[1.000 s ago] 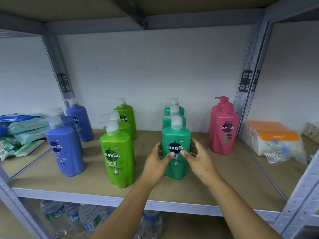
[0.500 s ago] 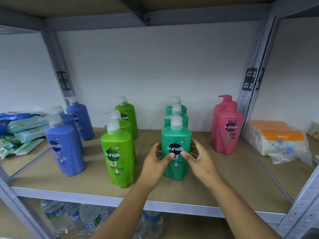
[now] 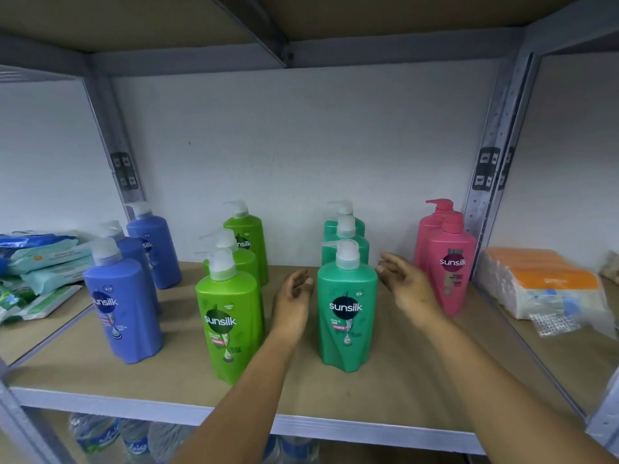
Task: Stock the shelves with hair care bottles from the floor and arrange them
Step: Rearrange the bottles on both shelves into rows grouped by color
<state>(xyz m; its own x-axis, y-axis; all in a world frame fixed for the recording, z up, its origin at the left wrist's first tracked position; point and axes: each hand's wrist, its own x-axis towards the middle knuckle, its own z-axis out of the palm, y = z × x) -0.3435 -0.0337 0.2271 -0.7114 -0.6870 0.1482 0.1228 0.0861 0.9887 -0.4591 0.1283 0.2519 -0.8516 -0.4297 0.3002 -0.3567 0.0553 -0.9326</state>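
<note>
Grey metal shelving (image 3: pixel 234 411) carries blurred wipe packs (image 3: pixel 43 259), then blue, lime, teal and pink bottle rows, rear ones half hidden. Left hand (image 3: pixel 293 298) and right hand (image 3: pixel 407 284) flank the front teal bottle (image 3: pixel 346 309), fingers relaxed, holding nothing.

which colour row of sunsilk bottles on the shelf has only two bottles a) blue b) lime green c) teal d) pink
d, the pink row by the right upright shows just two pump bottles, one behind the other, while the blue row, the lime green row and the teal row each show three.
</note>
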